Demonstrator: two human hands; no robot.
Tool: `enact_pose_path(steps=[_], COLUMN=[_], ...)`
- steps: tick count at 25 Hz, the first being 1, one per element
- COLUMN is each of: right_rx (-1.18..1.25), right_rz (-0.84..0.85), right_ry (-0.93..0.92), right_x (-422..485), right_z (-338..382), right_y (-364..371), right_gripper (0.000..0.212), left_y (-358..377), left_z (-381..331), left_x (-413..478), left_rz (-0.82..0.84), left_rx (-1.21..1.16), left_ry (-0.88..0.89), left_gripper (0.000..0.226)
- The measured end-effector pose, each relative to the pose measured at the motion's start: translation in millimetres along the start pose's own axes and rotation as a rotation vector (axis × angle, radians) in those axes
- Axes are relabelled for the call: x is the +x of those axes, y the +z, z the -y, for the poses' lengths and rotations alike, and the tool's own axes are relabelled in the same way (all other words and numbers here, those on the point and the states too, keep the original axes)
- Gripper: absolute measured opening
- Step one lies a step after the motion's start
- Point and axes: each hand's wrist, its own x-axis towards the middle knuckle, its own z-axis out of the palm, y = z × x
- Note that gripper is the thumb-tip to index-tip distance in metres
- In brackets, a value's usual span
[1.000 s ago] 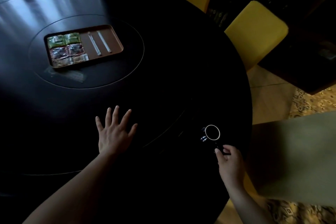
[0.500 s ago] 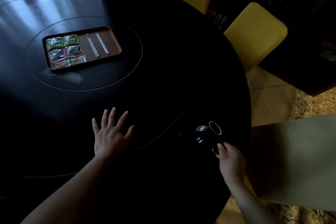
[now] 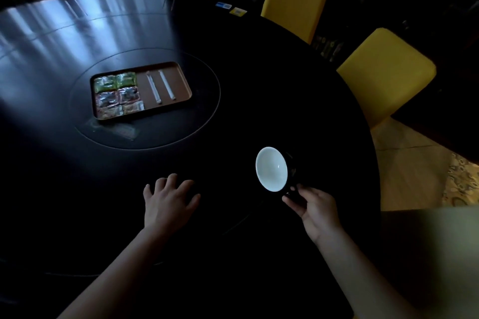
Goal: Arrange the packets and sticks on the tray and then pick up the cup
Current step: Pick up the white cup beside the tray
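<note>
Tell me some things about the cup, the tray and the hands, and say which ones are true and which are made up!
1. The right hand holds the cup tipped on its side, so the white inside faces the camera. True.
2. The cup is full of coffee. False: the inside looks white and empty.
3. The left hand is picking up a packet. False: it rests spread flat on the black table, holding nothing.
4. Two white sticks lie side by side on the brown tray, to the right of the packets. True.
5. The chairs by the table are blue. False: they are yellow.
</note>
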Motion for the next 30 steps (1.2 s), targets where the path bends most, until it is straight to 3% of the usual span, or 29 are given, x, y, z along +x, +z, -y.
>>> enact_pose_path(steps=[5,10,17,23,30], right_rx=[0.112,0.175,0.185,0.236,0.192], right_rz=[0.063,0.116,0.147,0.166,0.148], right_ry=[0.17,0.271,0.32,0.358,0.347], right_x=[37,77,140,160,165], right_z=[-3,-4,1,-11,-25], right_y=[72,160,254,263,248], right_gripper=[0.017,0.019,0.015,0.008,0.021], left_y=[-18,-17,3,5,4], left_z=[19,56,70,69,68], left_x=[64,129,133,133,132], left_rz=[-0.096,0.022,-0.047,-0.085,-0.084], left_rx=[-0.041,-0.046,0.031,0.045,0.022], left_ry=[-0.063,-0.199,-0.212,-0.204,-0.209], left_gripper=[0.045,0.058,0.067,0.067,0.067])
